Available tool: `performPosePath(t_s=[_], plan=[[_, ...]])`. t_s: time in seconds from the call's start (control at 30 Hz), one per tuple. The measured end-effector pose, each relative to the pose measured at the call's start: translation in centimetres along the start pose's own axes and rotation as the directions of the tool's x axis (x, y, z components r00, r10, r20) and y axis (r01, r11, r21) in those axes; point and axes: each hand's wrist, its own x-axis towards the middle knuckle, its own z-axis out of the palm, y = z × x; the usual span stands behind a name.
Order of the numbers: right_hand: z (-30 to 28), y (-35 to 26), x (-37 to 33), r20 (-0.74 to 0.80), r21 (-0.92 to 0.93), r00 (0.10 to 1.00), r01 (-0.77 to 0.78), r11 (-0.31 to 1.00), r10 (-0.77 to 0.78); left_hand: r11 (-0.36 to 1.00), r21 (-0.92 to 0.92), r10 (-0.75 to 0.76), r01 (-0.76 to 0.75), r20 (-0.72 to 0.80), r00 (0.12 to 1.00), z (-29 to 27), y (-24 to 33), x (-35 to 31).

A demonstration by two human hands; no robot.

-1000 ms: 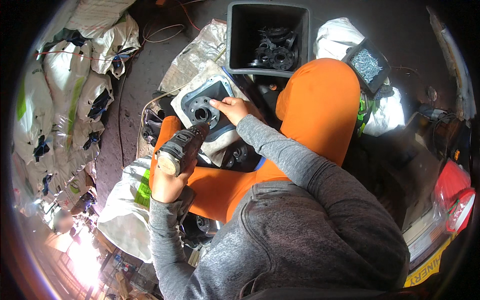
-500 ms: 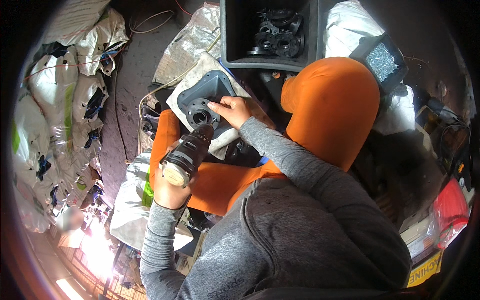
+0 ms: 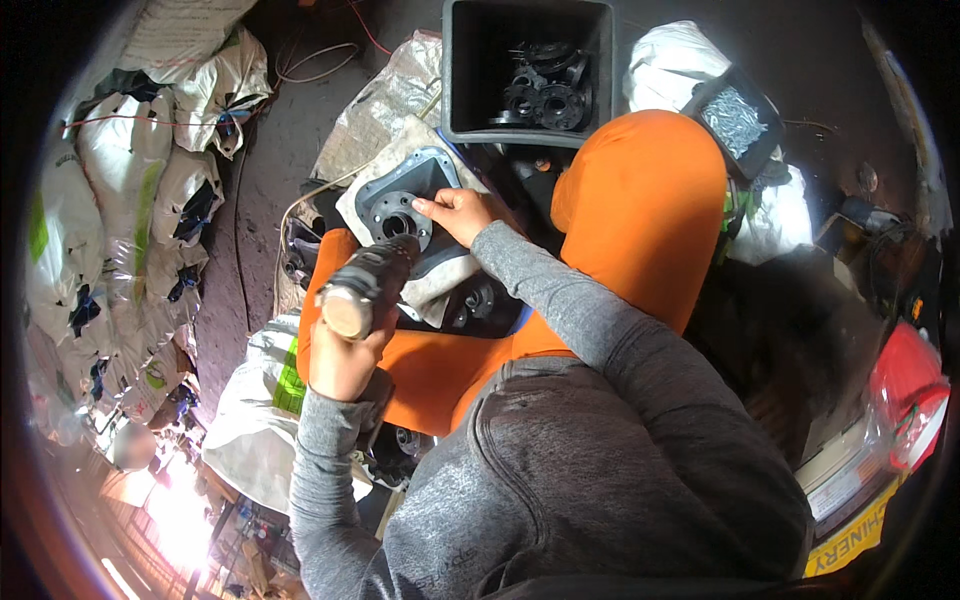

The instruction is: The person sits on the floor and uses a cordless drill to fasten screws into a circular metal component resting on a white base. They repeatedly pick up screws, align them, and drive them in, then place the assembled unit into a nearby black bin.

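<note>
A grey metal housing point(image 3: 437, 170) with a square flanged top rests on a pale cloth pad between my legs. Set down inside it is a dark round flange point(image 3: 379, 211) with bolt holes around its open centre. My left hand point(image 3: 343, 362) grips a cordless drill point(image 3: 372, 283), its nose tilted toward the flange's near edge. Whether the drill's tip touches a screw is hidden. My right hand point(image 3: 459, 216) is at the flange's right side, thumb and fingers drawn together at the rim; anything pinched between them is too small to make out.
A black crate point(image 3: 458, 70) of dark round parts stands ahead. To its right is a grey bin point(image 3: 701, 98) of screws. Stuffed white sacks point(image 3: 120, 210) line the left side. A cable point(image 3: 240, 235) runs along the floor. A red plastic-wrapped item point(image 3: 900, 385) lies far right.
The drill has shifted slightly up, its body tilting more upright over the flange's near edge. My right hand keeps its place at the flange. The whole view has shifted a little.
</note>
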Motion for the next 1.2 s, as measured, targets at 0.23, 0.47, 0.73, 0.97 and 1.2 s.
performPosePath(t_s=[0.23,0.47,0.73,0.97,1.2], plan=[[-2.0,-3.5,-2.5,0.082,0.441,0.958,-0.281,0.852,0.274,0.947,-0.321,-0.07,0.021,-0.143,0.987,0.6,0.8,-6.0],[-5.0,-6.6,-7.9,0.513,0.68,0.857,-0.439,0.587,0.047,0.842,-0.54,-0.074,0.018,-0.082,0.994,2.8,0.8,-9.9],[-4.3,-7.4,-8.9,0.578,0.623,0.816,-0.46,0.633,0.023,0.853,-0.522,-0.026,-0.018,-0.077,0.997,2.8,1.0,-10.3],[-3.9,-6.7,-8.9,0.594,0.497,0.804,-0.403,0.768,0.037,0.85,-0.524,-0.035,-0.044,-0.14,0.989,2.4,0.9,-10.2],[-3.4,-6.1,-8.6,0.619,0.395,0.778,-0.422,0.816,0.103,0.914,-0.382,0.056,-0.135,-0.212,0.976,1.4,0.1,-9.7]])
